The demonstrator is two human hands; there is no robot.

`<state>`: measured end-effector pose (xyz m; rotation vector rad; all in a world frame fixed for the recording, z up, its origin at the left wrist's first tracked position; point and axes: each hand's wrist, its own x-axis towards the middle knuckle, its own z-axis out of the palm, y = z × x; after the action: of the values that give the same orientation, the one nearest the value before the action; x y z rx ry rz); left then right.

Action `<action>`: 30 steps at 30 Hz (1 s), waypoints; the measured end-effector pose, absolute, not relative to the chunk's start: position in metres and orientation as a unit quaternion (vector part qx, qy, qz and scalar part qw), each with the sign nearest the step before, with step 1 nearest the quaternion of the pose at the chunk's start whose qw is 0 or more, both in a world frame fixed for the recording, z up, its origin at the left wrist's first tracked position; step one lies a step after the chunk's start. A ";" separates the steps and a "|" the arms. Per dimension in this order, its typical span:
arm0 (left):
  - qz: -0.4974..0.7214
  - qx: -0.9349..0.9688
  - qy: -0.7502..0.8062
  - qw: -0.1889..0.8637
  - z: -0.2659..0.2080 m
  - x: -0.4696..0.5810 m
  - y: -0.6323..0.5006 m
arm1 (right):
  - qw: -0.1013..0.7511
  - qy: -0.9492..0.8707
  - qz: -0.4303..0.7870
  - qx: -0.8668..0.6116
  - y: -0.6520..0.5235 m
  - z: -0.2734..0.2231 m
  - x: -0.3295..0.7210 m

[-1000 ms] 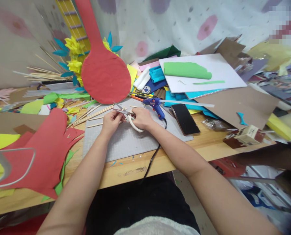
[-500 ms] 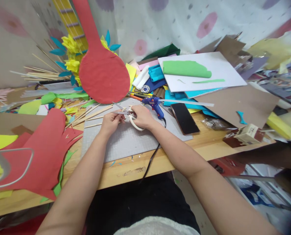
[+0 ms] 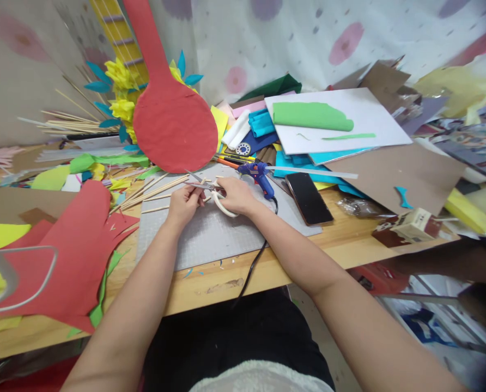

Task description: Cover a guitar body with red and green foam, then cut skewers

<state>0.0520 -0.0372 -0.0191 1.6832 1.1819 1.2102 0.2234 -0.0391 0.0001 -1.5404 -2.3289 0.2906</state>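
Observation:
My right hand (image 3: 235,195) is closed around the white-handled scissors (image 3: 219,202). Their metal blades point left, slightly parted, over my left hand. With thumb and fingers pinched together, my left hand (image 3: 184,204) grips a thin wooden stick (image 3: 203,181), mostly hidden by the fingers and blades; a pale end shows by the blades. Both hands are above a grey cutting mat (image 3: 210,245). More wooden sticks (image 3: 153,191) lie loose on the left of the mat. A blue glue gun (image 3: 256,173) rests just beyond my right hand, its black cord running down over the table edge.
Behind the mat stands a red round-bodied paper shape (image 3: 175,128) with a long neck. A phone (image 3: 309,198) lies on the right, near a drink carton (image 3: 408,226). Red paper (image 3: 69,256) covers the left side. Green paper (image 3: 312,115) lies on a white board (image 3: 361,128).
The scissor blades have come closer together and shifted slightly, with the left fingers adjusting a little below them. The other things on the table stay where they were.

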 end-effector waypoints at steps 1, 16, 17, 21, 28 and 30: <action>0.473 0.656 0.458 0.369 -0.019 0.053 -0.038 | 0.177 -0.822 0.106 -0.531 -0.039 -0.001 0.224; 0.514 0.606 0.483 0.367 -0.020 0.059 -0.036 | 0.155 -0.782 0.126 -0.590 -0.040 0.001 0.232; 0.511 0.610 0.491 0.354 -0.022 0.057 -0.035 | 0.149 -0.785 0.124 -0.588 -0.041 0.001 0.233; 0.498 0.631 0.505 0.314 -0.025 0.054 -0.035 | 0.144 -0.790 0.115 -0.585 -0.042 0.000 0.235; 0.464 0.627 0.569 0.260 -0.021 0.058 -0.038 | 0.129 -0.777 0.088 -0.610 -0.042 0.005 0.231; 0.451 0.621 0.592 0.244 -0.020 0.058 -0.038 | 0.127 -0.776 0.081 -0.612 -0.042 0.005 0.228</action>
<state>0.0577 -0.0378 -0.0198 1.6963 1.6178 1.2312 0.2277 -0.0422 0.0054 -1.7817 -2.2588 0.2369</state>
